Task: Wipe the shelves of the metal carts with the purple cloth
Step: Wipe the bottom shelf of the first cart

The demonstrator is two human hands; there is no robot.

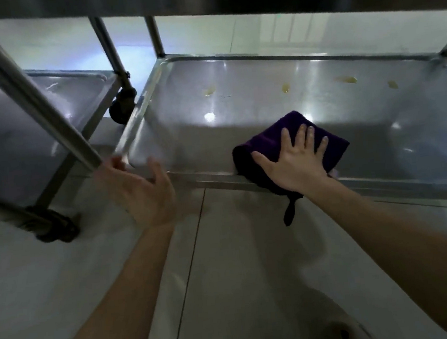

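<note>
A folded purple cloth (pixel 326 143) is pressed onto a steel cart shelf (pixel 263 80) by the spread right hand (pixel 295 162); the left hand (pixel 145 196) is held open.

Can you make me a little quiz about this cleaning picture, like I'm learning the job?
1. True or false: the right hand lies flat on the cloth.
2. Where are the yellow spots on the shelf? A under the cloth, B toward the far side, C on the floor.
3. Fill in: the left hand holds ___.
Key: 1 true; 2 B; 3 nothing.
</note>
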